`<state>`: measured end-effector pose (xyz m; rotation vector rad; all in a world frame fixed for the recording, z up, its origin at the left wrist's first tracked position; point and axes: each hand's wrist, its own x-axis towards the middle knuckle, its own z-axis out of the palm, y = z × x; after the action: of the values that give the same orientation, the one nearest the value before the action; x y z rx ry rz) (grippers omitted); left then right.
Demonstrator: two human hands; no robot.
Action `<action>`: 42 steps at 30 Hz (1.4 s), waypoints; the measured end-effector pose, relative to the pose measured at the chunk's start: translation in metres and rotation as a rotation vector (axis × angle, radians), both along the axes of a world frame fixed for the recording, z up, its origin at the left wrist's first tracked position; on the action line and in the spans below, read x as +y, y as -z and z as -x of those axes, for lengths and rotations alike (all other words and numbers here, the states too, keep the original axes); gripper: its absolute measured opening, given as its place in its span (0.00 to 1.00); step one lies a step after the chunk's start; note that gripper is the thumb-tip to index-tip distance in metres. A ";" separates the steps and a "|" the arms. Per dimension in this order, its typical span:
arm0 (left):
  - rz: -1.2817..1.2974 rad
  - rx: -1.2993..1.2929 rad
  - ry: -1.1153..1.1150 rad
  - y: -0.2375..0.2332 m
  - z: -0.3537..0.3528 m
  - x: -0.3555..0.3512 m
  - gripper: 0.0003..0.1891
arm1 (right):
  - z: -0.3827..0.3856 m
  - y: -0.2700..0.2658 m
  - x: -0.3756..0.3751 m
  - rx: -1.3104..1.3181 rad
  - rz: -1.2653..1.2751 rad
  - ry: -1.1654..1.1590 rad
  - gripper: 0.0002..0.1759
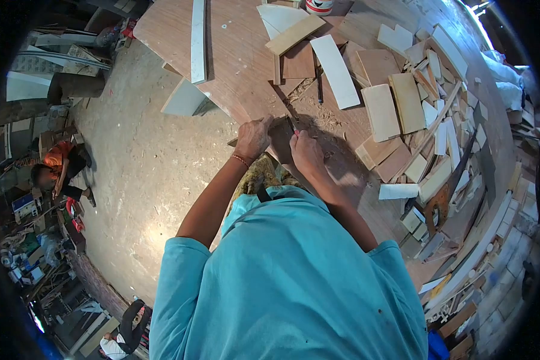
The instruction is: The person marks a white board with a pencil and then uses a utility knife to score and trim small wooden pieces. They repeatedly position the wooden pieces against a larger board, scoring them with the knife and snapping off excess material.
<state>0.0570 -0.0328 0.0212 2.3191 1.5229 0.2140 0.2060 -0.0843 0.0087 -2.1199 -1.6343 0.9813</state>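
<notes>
My left hand (253,139) is closed on a dark, thin board (279,129) at the near edge of the wooden worktop (240,66). My right hand (306,151) is just to the right, its fingers wrapped round a small tool with a red part (296,131). The tool's tip meets the board's right side; its exact shape is too small to tell. Beyond my right hand, a dark pencil-like stick (320,89) lies beside a white strip (336,71). Wood shavings are scattered near it.
Many wood offcuts (411,102) are heaped on the right, with a handsaw (439,204) among them. A long white strip (198,42) and a tub (319,6) stand farther off. One person (60,168) is at the left, another (123,336) at lower left.
</notes>
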 end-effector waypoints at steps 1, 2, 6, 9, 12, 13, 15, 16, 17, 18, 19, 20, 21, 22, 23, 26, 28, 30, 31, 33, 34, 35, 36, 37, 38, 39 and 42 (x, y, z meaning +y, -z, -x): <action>0.007 0.007 -0.003 0.000 0.000 0.000 0.17 | 0.000 -0.004 0.000 -0.001 0.002 0.000 0.15; 0.017 0.012 -0.005 0.001 -0.001 -0.001 0.17 | -0.001 -0.009 0.000 -0.012 0.020 -0.015 0.15; -0.024 -0.031 0.004 0.003 0.000 -0.003 0.16 | 0.000 -0.007 0.000 -0.050 0.049 -0.035 0.15; -0.017 -0.015 0.009 0.004 0.000 -0.001 0.16 | 0.001 0.005 -0.004 -0.063 0.061 -0.035 0.15; -0.014 -0.031 -0.009 0.007 0.001 -0.004 0.15 | 0.000 0.005 -0.002 -0.049 0.021 -0.012 0.15; -0.015 -0.040 -0.005 0.007 0.000 -0.003 0.15 | -0.001 0.001 -0.002 -0.049 0.018 -0.017 0.15; -0.018 -0.043 -0.011 0.005 0.001 -0.002 0.14 | 0.001 -0.009 -0.003 -0.039 0.037 -0.018 0.15; -0.016 -0.033 -0.008 0.003 0.001 -0.002 0.13 | 0.002 -0.006 -0.004 -0.038 0.040 -0.021 0.15; -0.015 -0.025 -0.001 0.002 -0.001 -0.003 0.13 | 0.001 -0.002 -0.005 -0.048 0.032 -0.040 0.16; -0.016 -0.029 0.000 0.003 -0.002 -0.004 0.13 | 0.000 0.001 -0.005 -0.059 0.019 -0.059 0.17; -0.026 -0.050 -0.004 0.002 -0.001 -0.003 0.13 | 0.000 0.003 -0.004 -0.063 0.014 -0.060 0.17; -0.037 -0.069 -0.013 0.002 0.000 -0.003 0.12 | 0.001 0.003 -0.003 -0.070 0.052 -0.065 0.17; -0.040 -0.071 -0.019 0.003 0.001 -0.004 0.12 | 0.002 0.004 -0.004 -0.077 0.094 -0.070 0.17; -0.039 -0.069 -0.016 0.003 0.001 -0.005 0.12 | 0.001 0.003 -0.006 -0.082 0.092 -0.072 0.17; -0.045 -0.070 -0.013 0.004 0.000 -0.003 0.11 | 0.001 0.001 -0.006 -0.088 0.075 -0.072 0.17; -0.017 -0.033 -0.029 0.003 0.004 0.004 0.11 | -0.006 0.016 -0.007 -0.108 -0.016 -0.100 0.16; 0.215 -0.207 -0.127 -0.006 0.007 0.013 0.12 | -0.018 0.032 -0.003 -0.125 -0.091 -0.127 0.17; 0.372 -0.379 -0.152 0.008 0.020 0.017 0.15 | -0.027 0.042 -0.002 0.236 -0.246 0.029 0.16; 0.375 -0.378 -0.152 0.012 0.023 0.015 0.15 | -0.026 0.020 0.000 0.237 -0.243 0.031 0.16; 0.647 -0.732 -0.218 0.020 0.026 0.010 0.18 | -0.030 -0.023 0.003 0.769 0.140 0.198 0.16; 0.648 -0.716 -0.214 0.019 0.026 0.007 0.15 | -0.028 -0.028 0.004 0.910 0.112 0.261 0.14; 0.646 -0.718 -0.217 0.017 0.025 0.005 0.15 | -0.025 -0.028 0.004 0.909 0.113 0.257 0.14; 0.746 -0.749 -0.183 0.006 0.022 0.005 0.18 | -0.022 -0.027 0.004 0.964 0.113 0.270 0.13; 0.848 -0.781 -0.148 -0.005 0.020 0.003 0.20 | -0.020 -0.027 0.004 1.018 0.115 0.282 0.12; 0.847 -0.783 -0.154 -0.013 0.018 0.001 0.20 | -0.018 -0.025 0.004 1.017 0.119 0.278 0.12; 0.678 -0.652 -0.135 -0.019 0.017 -0.001 0.24 | -0.016 -0.023 0.004 1.033 0.131 0.303 0.10; 0.136 -0.328 -0.013 -0.033 0.004 -0.022 0.30 | -0.014 -0.019 0.003 1.062 0.157 0.368 0.08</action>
<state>0.0527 -0.0551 0.0542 2.0497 1.3449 0.4546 0.2199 -0.0810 0.0279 -1.4052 -0.6332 1.6957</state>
